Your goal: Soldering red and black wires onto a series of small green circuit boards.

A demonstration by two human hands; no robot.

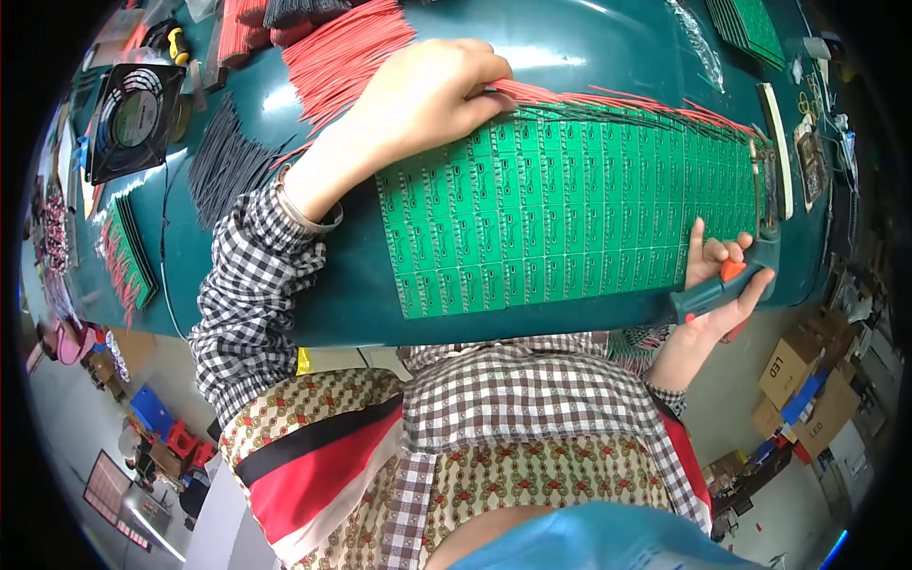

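Observation:
A large green circuit board panel, divided into rows of small identical boards, lies on the table in front of me. Red wires and black wires run along its far edge. At that edge, left of the middle, my left hand is closed with red wire between thumb and fingers. Over the panel's near right corner, my right hand grips a soldering gun with a teal handle and an orange trigger. Its thin metal front reaches toward the panel's far right corner, by the wire ends.
Loose red wires and black wires lie left of the panel on the green table. A black fan stands at far left, near wired boards. More green panels and a pale strip lie right.

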